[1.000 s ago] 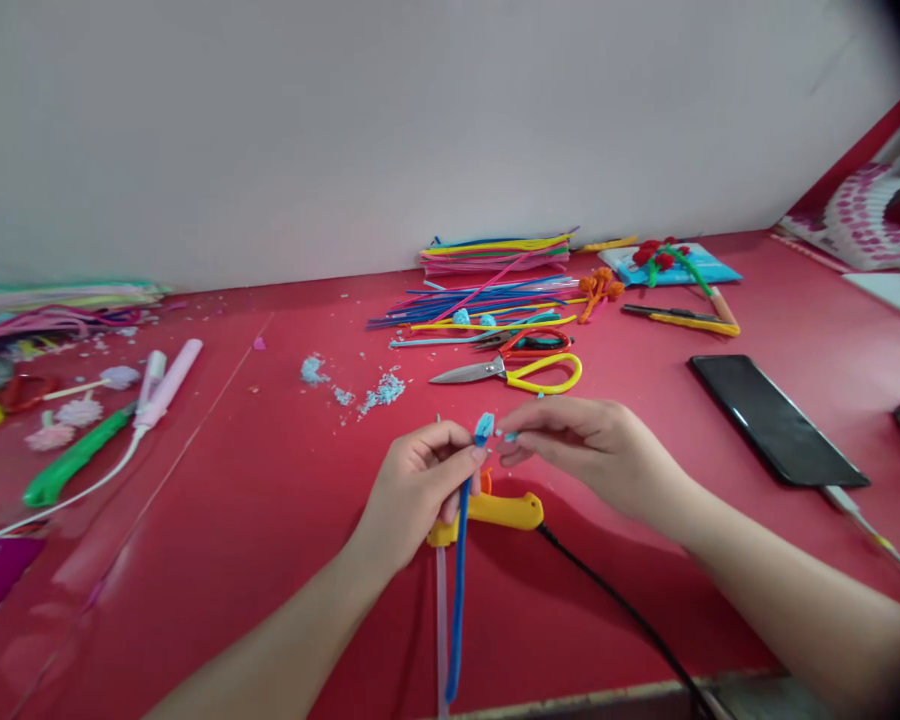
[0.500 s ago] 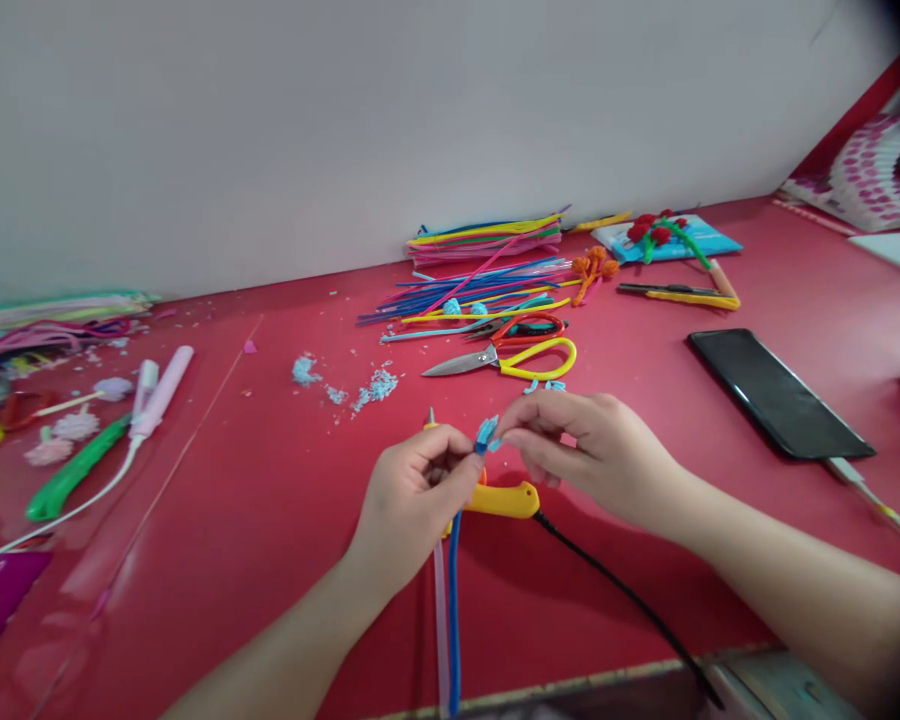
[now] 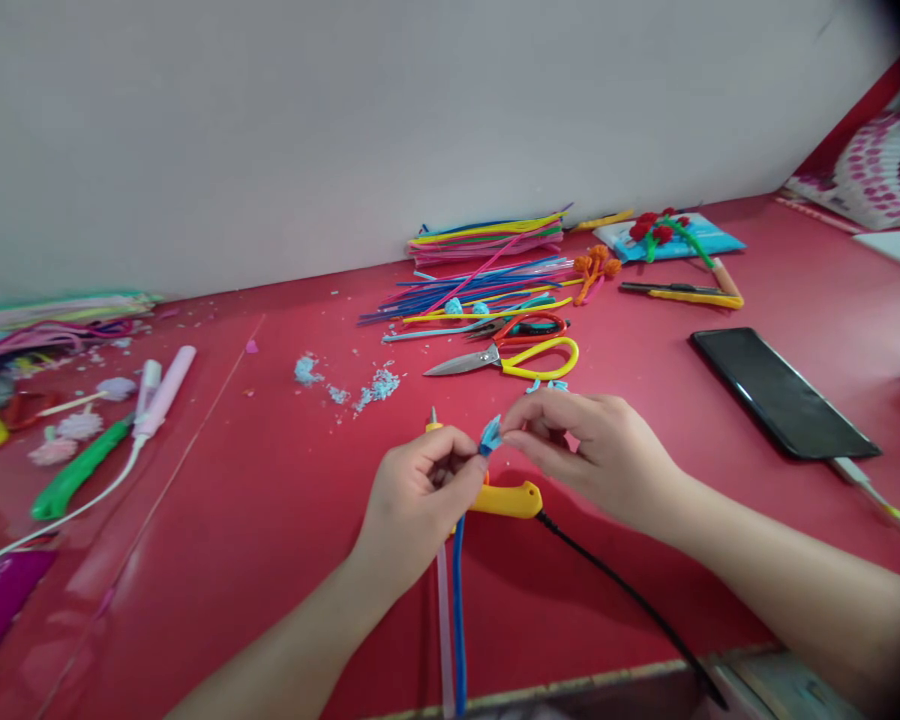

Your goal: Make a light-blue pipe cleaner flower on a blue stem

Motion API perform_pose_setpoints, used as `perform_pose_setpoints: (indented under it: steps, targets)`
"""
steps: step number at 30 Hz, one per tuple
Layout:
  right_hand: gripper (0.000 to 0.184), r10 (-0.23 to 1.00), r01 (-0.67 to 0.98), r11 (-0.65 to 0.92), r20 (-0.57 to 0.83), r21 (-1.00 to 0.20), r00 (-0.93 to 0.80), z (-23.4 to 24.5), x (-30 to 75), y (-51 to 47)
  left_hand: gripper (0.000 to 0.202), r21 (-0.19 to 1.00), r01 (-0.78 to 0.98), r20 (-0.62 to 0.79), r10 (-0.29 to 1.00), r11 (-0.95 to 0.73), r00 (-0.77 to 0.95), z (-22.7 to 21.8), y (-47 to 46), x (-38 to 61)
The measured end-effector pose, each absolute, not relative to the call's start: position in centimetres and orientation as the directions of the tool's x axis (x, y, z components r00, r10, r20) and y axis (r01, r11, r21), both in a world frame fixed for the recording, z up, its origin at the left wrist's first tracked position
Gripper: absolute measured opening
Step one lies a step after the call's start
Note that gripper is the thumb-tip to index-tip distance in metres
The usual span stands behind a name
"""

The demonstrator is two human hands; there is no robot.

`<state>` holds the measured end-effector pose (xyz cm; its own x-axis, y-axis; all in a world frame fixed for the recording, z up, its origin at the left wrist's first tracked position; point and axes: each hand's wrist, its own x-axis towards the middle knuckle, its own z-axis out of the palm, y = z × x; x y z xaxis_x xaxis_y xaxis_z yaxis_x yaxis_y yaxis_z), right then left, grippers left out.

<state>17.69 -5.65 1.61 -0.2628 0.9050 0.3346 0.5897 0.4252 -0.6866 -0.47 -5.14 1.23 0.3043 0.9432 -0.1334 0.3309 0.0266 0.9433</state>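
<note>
Between the thumb and finger of my left hand [image 3: 420, 485] is a blue pipe cleaner [image 3: 460, 610], its stem hanging down toward the table edge. Light blue fuzzy pieces [image 3: 490, 432] are bunched at its upper end. My right hand [image 3: 589, 450] is closed in a pinch at that bunch, its fingertips touching a light blue piece. Below both hands lies a yellow glue gun [image 3: 506, 500], partly hidden by my left hand, with a clear glue stick [image 3: 444, 630] and a black cord. More short light blue pieces [image 3: 556, 385] lie just behind my right hand.
Scissors [image 3: 510, 360] and pliers lie beyond the hands, before bundles of pipe cleaners [image 3: 487, 240]. Light blue fluff [image 3: 379, 390] is scattered left of them. A phone [image 3: 784, 392] on a cable lies right. A pink hair-iron-like tool [image 3: 165, 390] and green-handled tool [image 3: 82, 465] lie left.
My right fingertips have pressed in closer to the light blue bunch, whose pieces now stand more upright and together. Both hands otherwise keep their places; the view has shifted very slightly.
</note>
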Motion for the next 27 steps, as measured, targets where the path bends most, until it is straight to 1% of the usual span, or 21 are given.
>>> perform_pose_setpoints:
  steps: [4,6,11,14,20,24,27]
  targets:
    - [0.007,0.893,0.601,0.449,0.363,-0.661,-0.267,1.3,17.7,-5.7,0.016,0.941,0.338,-0.128,0.943,0.018,0.306,1.2,-5.2,-0.4]
    - [0.007,0.874,0.607,0.481,0.403,-0.633,-0.272,1.1,17.7,-5.8,0.016,0.943,0.331,-0.142,0.942,0.035,0.305,1.2,-5.2,-0.4]
    - [0.01,0.785,0.667,0.566,0.563,-0.484,-0.258,0.8,17.5,-6.1,0.018,0.951,0.292,-0.191,0.935,0.101,0.299,1.3,-5.2,-0.3]
    - [0.014,0.766,0.694,0.579,0.576,-0.428,-0.285,0.6,17.2,-6.3,0.017,0.957,0.27,-0.181,0.943,0.104,0.279,1.4,-5.3,-0.2]
    - [0.014,0.762,0.706,0.583,0.572,-0.403,-0.303,0.4,16.8,-6.4,0.018,0.955,0.293,-0.129,0.954,0.046,0.269,1.4,-5.5,-0.2]
    - [0.013,0.773,0.701,0.58,0.553,-0.415,-0.312,0.4,16.8,-6.4,0.017,0.953,0.301,-0.12,0.954,0.033,0.274,1.2,-5.4,-0.2]
    - [0.015,0.771,0.704,0.574,0.565,-0.417,-0.294,0.5,16.7,-6.5,0.017,0.955,0.296,-0.121,0.956,0.038,0.268,1.3,-5.4,-0.2]
